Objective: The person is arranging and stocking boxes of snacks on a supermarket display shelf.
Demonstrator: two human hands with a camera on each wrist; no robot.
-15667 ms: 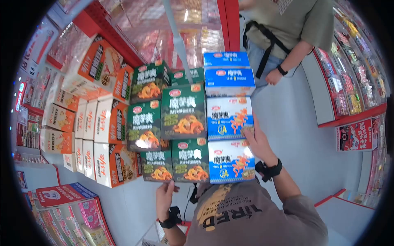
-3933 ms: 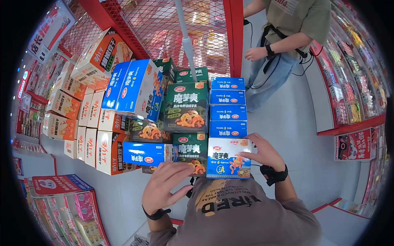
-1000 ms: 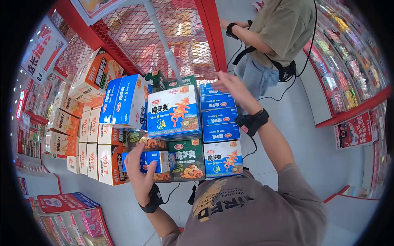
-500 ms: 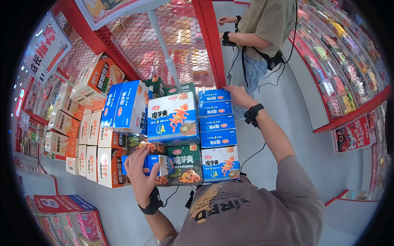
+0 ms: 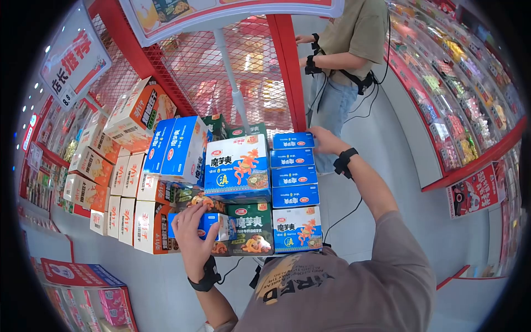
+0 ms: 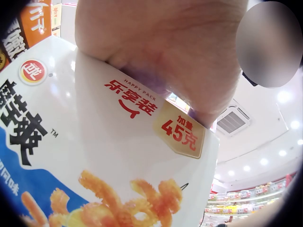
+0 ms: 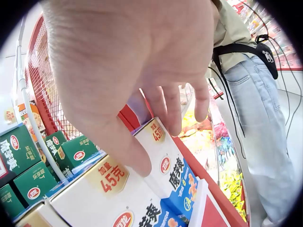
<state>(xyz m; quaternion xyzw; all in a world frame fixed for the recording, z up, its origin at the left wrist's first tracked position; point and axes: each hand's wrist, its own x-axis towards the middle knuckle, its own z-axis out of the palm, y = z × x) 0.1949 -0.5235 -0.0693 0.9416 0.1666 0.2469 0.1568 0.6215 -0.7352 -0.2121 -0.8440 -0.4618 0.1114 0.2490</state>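
My left hand (image 5: 193,238) lies over a blue box (image 5: 208,223) of snacks at the front left of the stack, fingers on its far side and thumb at its right end. In the left wrist view, my palm (image 6: 161,42) meets the top edge of the white-and-blue carton (image 6: 118,142). My right hand (image 5: 330,141) is at the far right corner, with thumb and fingers around the last blue box (image 5: 293,140) of the upright row. The right wrist view shows my thumb at the seam between two cartons and the other fingers (image 7: 173,118) past the far one.
A blue-and-white box (image 5: 238,166) lies on the green boxes (image 5: 251,224). Two blue boxes (image 5: 177,146) lean left of it, beside orange-and-white boxes (image 5: 157,224). A pole (image 5: 235,88) rises behind. Another person (image 5: 343,61) stands beyond; candy shelves (image 5: 442,105) line the right.
Since earlier, several blue boxes have been rearranged, and one now lies on the green boxes. In the last second my right hand has lowered onto the row's far end; my left has stayed put.
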